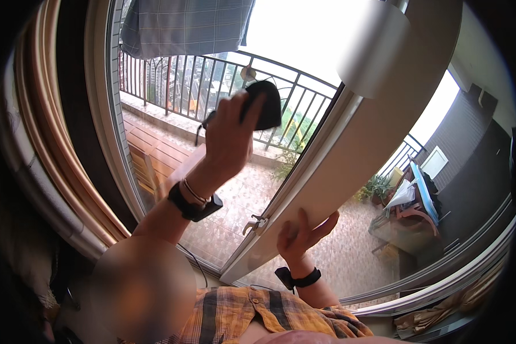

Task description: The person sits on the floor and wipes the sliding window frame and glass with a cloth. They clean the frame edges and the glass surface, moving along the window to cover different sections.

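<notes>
My left hand (pixel 230 133) is raised in front of the glass of a balcony door and grips a black rounded block (pixel 264 105), its kind unclear. A black cord hangs beside the wrist end of that hand. Lower and to the right, my right hand (pixel 299 236) has its fingers apart against the lower part of a wide pale door panel (pixel 327 172); whether it presses on it cannot be told. A door handle (pixel 256 224) sits on the frame between the two hands. Both wrists wear black straps with small devices.
Curtains (pixel 47 129) hang at the left. Through the glass show a metal railing (pixel 189 86), hanging plaid cloth (pixel 187 28), slatted wooden furniture (pixel 155 142) and tiled floor. Plants (pixel 374 187) and piled items (pixel 413 206) stand at the right. A thin cable lies by the threshold.
</notes>
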`<move>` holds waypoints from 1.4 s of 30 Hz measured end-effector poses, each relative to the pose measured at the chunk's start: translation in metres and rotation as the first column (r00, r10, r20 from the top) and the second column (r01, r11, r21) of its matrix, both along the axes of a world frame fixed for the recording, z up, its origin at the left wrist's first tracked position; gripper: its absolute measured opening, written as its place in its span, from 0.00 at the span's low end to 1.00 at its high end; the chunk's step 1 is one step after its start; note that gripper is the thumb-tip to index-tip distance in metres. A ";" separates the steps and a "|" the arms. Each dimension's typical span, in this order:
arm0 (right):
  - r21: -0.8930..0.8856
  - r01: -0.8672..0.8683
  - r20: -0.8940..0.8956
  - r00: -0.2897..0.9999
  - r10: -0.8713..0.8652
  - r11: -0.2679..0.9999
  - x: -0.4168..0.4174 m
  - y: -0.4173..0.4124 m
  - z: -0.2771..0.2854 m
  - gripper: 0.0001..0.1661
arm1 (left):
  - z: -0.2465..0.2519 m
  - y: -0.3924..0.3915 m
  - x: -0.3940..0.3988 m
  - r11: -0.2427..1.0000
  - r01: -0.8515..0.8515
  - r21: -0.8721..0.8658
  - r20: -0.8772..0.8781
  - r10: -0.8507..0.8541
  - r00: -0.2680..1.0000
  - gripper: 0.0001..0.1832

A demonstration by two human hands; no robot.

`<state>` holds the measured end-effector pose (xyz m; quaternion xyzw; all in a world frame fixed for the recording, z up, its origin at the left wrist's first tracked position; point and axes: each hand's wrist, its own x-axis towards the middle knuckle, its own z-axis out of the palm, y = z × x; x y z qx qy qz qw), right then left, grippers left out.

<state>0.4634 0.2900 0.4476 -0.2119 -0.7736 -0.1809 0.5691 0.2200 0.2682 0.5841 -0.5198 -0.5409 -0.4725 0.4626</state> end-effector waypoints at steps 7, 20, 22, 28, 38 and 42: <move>0.013 0.002 -0.082 0.997 -0.001 1.000 -0.006 0.000 -0.004 0.27 | 0.166 0.013 -0.024 0.972 -0.084 0.219 -0.142 0.117 0.983 0.31; 0.014 0.000 -0.087 0.996 0.002 1.000 -0.005 -0.002 -0.004 0.26 | 0.149 0.010 -0.019 0.971 -0.110 0.213 -0.140 0.142 0.980 0.28; 0.025 -0.008 -0.088 0.996 0.010 1.000 -0.007 -0.003 -0.004 0.26 | 0.162 0.009 -0.014 0.960 -0.102 0.262 -0.168 0.149 0.974 0.28; 0.007 0.020 0.007 1.000 -0.020 1.000 0.001 -0.006 0.002 0.26 | 0.052 0.000 0.054 0.985 0.126 -0.118 -0.186 -0.146 0.972 0.27; 0.011 -0.025 -0.013 1.000 0.025 1.000 -0.002 -0.001 0.000 0.27 | -0.190 -0.038 0.045 0.809 0.402 -0.428 0.154 -0.373 0.915 0.25; 0.033 -0.002 -0.022 1.000 0.002 0.999 -0.003 0.000 0.001 0.27 | -0.127 -0.022 0.039 0.889 0.365 -0.277 0.206 -0.317 0.926 0.31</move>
